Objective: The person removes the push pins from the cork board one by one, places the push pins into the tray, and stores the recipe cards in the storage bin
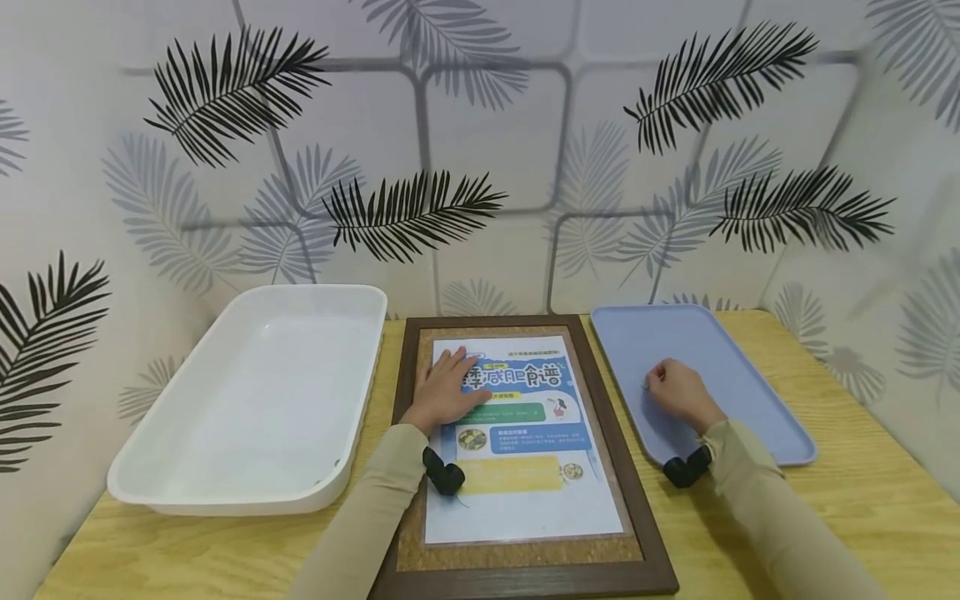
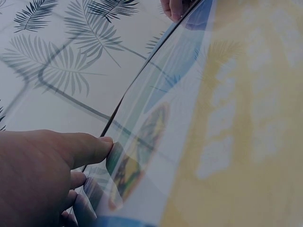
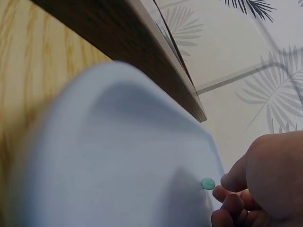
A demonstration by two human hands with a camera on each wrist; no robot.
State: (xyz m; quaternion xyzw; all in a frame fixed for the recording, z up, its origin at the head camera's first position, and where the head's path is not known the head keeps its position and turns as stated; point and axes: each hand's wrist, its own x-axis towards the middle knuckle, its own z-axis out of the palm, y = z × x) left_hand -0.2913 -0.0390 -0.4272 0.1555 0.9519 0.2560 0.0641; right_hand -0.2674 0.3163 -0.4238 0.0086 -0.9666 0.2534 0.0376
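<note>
A printed poster (image 1: pixel 525 517) with Chinese lettering lies on a brown-framed cork board (image 1: pixel 521 557). My left hand (image 1: pixel 446 392) rests on its upper left part, fingers spread. Seen from the left wrist, the left hand (image 2: pixel 52 165) has its fingertips on the glossy sheet (image 2: pixel 236 142). My right hand (image 1: pixel 681 392) is over the blue tray (image 1: pixel 697 333), fingers curled in. In the right wrist view, the thumb and forefinger of the right hand (image 3: pixel 265 184) pinch a small green round piece (image 3: pixel 208 183), like a thumbtack head, at their tips.
A deep white tub (image 1: pixel 255 392) stands left of the board, with small green specks near its front right corner. The blue tray sits close along the board's right side. Behind the wooden table (image 1: pixel 870 500) rises a leaf-patterned wall (image 1: pixel 495 150).
</note>
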